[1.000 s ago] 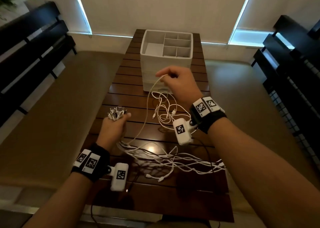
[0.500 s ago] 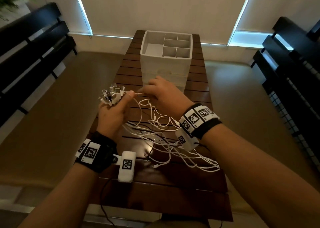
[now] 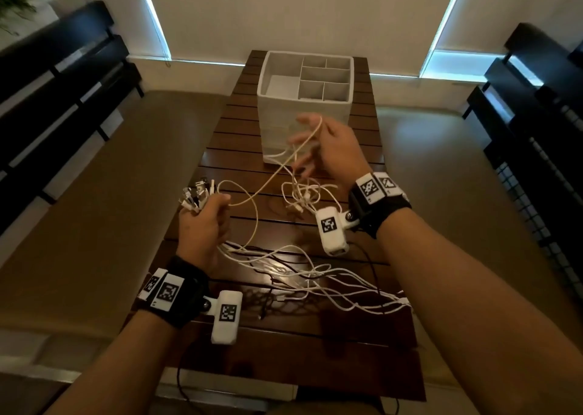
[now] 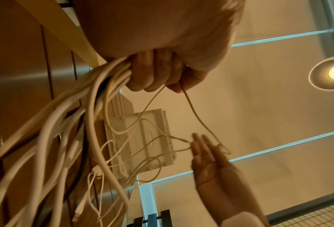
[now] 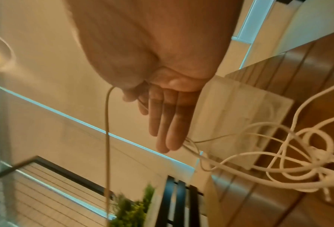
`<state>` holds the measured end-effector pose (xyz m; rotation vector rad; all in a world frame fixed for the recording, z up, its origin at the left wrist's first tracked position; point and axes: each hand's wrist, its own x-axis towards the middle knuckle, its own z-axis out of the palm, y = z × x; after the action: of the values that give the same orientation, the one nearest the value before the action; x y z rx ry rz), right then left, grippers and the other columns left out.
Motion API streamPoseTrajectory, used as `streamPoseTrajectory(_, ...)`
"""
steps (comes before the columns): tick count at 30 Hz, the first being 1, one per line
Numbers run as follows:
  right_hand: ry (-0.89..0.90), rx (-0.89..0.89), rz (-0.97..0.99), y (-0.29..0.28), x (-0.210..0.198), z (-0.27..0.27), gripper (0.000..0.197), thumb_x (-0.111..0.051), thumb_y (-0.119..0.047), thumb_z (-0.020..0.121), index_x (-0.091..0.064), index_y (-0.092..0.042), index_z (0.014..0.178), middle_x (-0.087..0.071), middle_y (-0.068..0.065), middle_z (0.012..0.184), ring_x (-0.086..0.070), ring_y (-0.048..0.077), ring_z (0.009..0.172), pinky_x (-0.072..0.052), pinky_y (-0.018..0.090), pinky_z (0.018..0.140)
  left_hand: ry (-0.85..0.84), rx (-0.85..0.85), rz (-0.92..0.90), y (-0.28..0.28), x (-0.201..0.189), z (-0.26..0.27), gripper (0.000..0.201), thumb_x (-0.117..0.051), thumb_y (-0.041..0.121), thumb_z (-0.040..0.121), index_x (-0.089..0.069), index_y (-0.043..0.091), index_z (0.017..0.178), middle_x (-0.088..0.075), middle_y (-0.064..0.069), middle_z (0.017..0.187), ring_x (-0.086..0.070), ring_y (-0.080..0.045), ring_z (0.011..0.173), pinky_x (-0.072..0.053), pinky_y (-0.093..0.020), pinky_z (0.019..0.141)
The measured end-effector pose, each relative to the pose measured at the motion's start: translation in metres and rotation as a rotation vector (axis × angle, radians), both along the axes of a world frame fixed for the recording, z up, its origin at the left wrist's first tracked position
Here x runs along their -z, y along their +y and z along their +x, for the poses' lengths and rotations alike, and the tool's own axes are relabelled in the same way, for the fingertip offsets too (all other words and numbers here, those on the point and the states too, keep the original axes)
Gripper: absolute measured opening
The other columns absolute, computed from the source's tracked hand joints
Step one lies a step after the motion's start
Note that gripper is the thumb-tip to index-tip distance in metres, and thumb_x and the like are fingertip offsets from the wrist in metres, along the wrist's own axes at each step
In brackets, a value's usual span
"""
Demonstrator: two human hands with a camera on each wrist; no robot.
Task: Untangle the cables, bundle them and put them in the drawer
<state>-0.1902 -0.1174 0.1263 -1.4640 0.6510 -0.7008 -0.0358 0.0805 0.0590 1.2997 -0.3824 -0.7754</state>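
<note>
no readable writing shows anywhere; only square black-and-white marker patterns on the wrist bands. the slatted tabletop [image 3: 220, 149] carries a white drawer [image 3: 303, 121] box with dividers at its far end. loose white cables [image 3: 315, 276] sprawl across the near tabletop, their tangle hard to trace. the right hand [image 3: 328, 143] is blurred, fingers spread apart, one cable looped over the thumb side; half a second ago it met the left hand, now it is lifted toward the drawer. the left hand [image 3: 205, 225] has its grip clamped on the cables, plug ends [image 3: 197, 193] fanning out above its fist.
</note>
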Motion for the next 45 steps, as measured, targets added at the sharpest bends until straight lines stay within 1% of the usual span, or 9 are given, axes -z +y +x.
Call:
streamPoseTrajectory(8, -0.079, -0.051, -0.244, 0.017, -0.036, -0.002, 0.028, -0.049, -0.025, 0.111, -0.068, -0.018, 0.13, -0.072, 0.013, 0.118, -0.074, 0.035, 0.093, -0.065, 0.046, 0.067, 0.05, -0.056, 0.041, 0.005, 0.009, -0.001, 0.045, -0.061, 0.007, 0.098, -0.044, 0.023, 0.059, -0.029, 0.01, 0.047, -0.021, -0.005, 0.037, -0.017, -0.017, 0.038)
streamPoseTrajectory(12, 0.139, -0.037, -0.404, 0.018, -0.02, -0.003, 0.031, -0.053, -0.029, 0.108, -0.07, -0.02, 0.132, -0.072, -0.002, 0.126, -0.069, 0.002, 0.108, -0.06, 0.041, 0.094, 0.023, -0.064, 0.077, 0.006, 0.011, 0.0, 0.04, -0.063, 0.009, 0.097, -0.044, 0.021, 0.064, -0.03, 0.011, 0.047, -0.022, -0.006, 0.037, -0.019, -0.018, 0.039)
streamPoseTrajectory(16, 0.072, -0.025, -0.564, 0.018, -0.021, -0.006, 0.037, -0.057, -0.029, 0.107, -0.064, -0.02, 0.142, -0.065, -0.003, 0.141, -0.057, 0.003, 0.132, -0.049, 0.033, 0.113, 0.018, -0.056, 0.09, 0.009, 0.014, 0.0, 0.038, -0.062, 0.008, 0.097, -0.046, 0.02, 0.065, -0.031, 0.011, 0.047, -0.023, -0.006, 0.037, -0.019, -0.018, 0.038)
streamPoseTrajectory(19, -0.01, 0.021, -0.682, 0.016, -0.04, 0.001, 0.041, -0.058, -0.028, 0.107, -0.059, -0.021, 0.147, -0.06, 0.003, 0.139, -0.058, 0.009, 0.127, -0.053, 0.027, 0.104, 0.01, -0.052, 0.139, 0.011, 0.02, -0.003, 0.036, -0.061, 0.008, 0.096, -0.048, 0.02, 0.065, -0.033, 0.011, 0.047, -0.022, -0.005, 0.038, -0.018, -0.019, 0.038)
streamPoseTrajectory(23, 0.198, 0.068, -0.71, 0.02, -0.012, 0.004, 0.036, -0.057, -0.034, 0.106, -0.064, -0.025, 0.14, -0.063, 0.0, 0.118, -0.066, 0.016, 0.095, -0.063, 0.048, 0.079, -0.003, -0.029, 0.194, 0.01, 0.025, -0.003, 0.035, -0.063, 0.01, 0.097, -0.051, 0.021, 0.066, -0.032, 0.01, 0.05, -0.021, -0.006, 0.04, -0.017, -0.02, 0.039)
streamPoseTrajectory(27, -0.009, 0.255, -0.601, 0.026, -0.013, -0.006, 0.034, -0.057, -0.018, 0.106, -0.064, -0.022, 0.14, -0.068, -0.002, 0.123, -0.072, 0.021, 0.09, -0.065, 0.045, 0.065, -0.02, -0.068, 0.245, 0.013, 0.032, 0.002, 0.034, -0.064, 0.009, 0.095, -0.053, 0.02, 0.065, -0.032, 0.01, 0.049, -0.022, -0.007, 0.04, -0.02, -0.017, 0.038)
streamPoseTrajectory(32, 0.211, 0.312, -0.838, 0.018, -0.003, -0.012, 0.041, -0.059, -0.014, 0.103, -0.061, -0.02, 0.144, -0.071, 0.0, 0.13, -0.068, 0.007, 0.107, -0.061, 0.036, 0.091, 0.02, -0.1, 0.254, 0.01, 0.041, 0.004, 0.02, -0.065, 0.01, 0.094, -0.057, 0.015, 0.076, -0.033, 0.008, 0.049, -0.023, -0.008, 0.039, -0.02, -0.017, 0.038)
streamPoseTrajectory(41, 0.041, 0.464, -0.984, 0.031, -0.015, -0.022, 0.032, -0.064, -0.016, 0.101, -0.067, -0.018, 0.133, -0.062, -0.022, 0.106, -0.064, 0.014, 0.095, -0.054, 0.023, 0.08, 0.029, -0.107, 0.241, 0.011, 0.044, 0.006, 0.032, -0.065, 0.009, 0.094, -0.051, 0.018, 0.066, -0.032, 0.007, 0.05, -0.022, -0.008, 0.039, -0.019, -0.017, 0.039)
streamPoseTrajectory(45, 0.217, 0.438, -0.751, 0.015, 0.002, -0.02, 0.009, -0.06, -0.026, 0.104, -0.064, -0.018, 0.106, -0.067, -0.005, 0.094, -0.064, 0.01, 0.081, -0.06, 0.042, 0.074, 0.025, -0.122, 0.245, 0.011, 0.044, 0.007, 0.036, -0.064, 0.008, 0.094, -0.047, 0.02, 0.064, -0.031, 0.008, 0.049, -0.022, -0.008, 0.038, -0.021, -0.017, 0.038)
